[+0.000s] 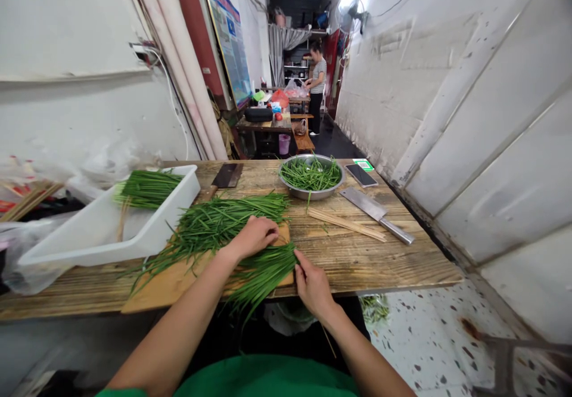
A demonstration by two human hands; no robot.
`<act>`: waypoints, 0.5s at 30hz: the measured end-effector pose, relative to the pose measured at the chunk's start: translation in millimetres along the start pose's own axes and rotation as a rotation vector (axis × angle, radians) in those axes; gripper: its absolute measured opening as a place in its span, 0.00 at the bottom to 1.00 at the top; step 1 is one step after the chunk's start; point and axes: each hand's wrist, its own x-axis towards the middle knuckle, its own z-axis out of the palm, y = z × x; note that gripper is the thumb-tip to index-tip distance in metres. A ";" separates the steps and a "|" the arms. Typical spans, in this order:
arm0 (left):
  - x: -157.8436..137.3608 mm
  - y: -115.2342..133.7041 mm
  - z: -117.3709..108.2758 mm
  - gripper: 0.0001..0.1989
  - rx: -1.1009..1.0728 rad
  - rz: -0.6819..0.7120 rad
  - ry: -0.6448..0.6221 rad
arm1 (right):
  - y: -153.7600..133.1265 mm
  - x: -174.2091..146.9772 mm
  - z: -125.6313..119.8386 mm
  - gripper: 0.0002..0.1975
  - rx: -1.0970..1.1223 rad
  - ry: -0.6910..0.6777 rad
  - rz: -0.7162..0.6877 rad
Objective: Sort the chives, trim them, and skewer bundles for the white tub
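Observation:
My left hand [255, 237] lies over the green chives with its fingers curled together; what the fingertips pinch, if anything, is hidden. Just below it a fanned bunch of chives [263, 272] spreads over the near edge of the wooden cutting board [167, 284]. At the right, evened end of that bunch is my right hand [314, 282], thumb and forefinger closed. A thin bamboo skewer [329, 342] runs out beneath this hand and appears held in it. Behind my left hand a larger loose heap of chives [223, 218] covers the board.
A white tray [152, 251] with chives stands left, a dark-bladed cleaver [227, 175] beyond the heap. To the right are a steel bowl [313, 193] of cut greens, bamboo skewers [346, 224], a cleaver [366, 203] and a phone [361, 175]. A person [317, 87] stands far back.

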 end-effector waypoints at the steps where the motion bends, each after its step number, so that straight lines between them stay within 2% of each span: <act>1: 0.0 0.9 1.7 0.08 -0.044 -0.041 0.026 | 0.1 0.0 0.0 0.20 0.002 -0.002 -0.002; 8: -2.7 2.4 22.1 0.10 -0.209 -0.191 0.095 | 1.0 -0.4 -0.2 0.20 -0.012 -0.011 0.019; 15: -3.1 0.5 26.7 0.13 -0.266 -0.182 0.106 | 0.3 0.3 -0.2 0.20 -0.040 -0.024 0.038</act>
